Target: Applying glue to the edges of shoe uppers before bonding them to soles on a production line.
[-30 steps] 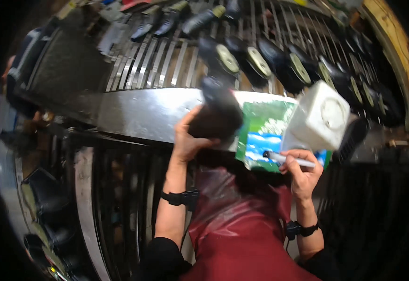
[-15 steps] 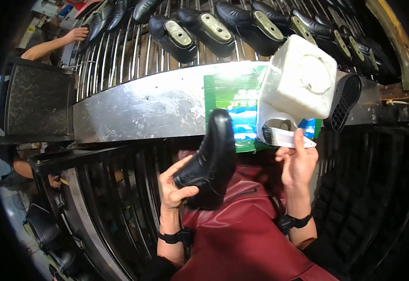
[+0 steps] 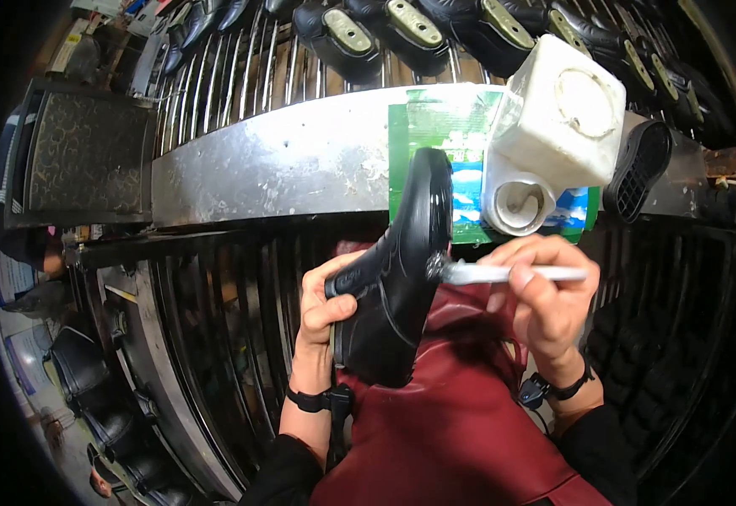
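A black leather shoe is in my left hand, toe pointing up and away. My left thumb and fingers are wrapped round its heel end. My right hand pinches the white handle of a brush. The dark bristles touch the shoe's right edge, midway along, where a glossy wet-looking band runs toward the toe. Just beyond my right hand, a white plastic container lies on the green and blue packaging sheet, its round opening facing me with whitish stuff inside.
A black rubber sole lies right of the container on the metal ledge. Several black shoes with pale undersides rest on the rod rack behind. A patterned dark panel stands at left; more black shoes sit lower left.
My right hand has brought the brush from the container's opening left and down to the shoe's edge. The shoe has turned slightly in my left hand. Another person's hand has left the upper left.
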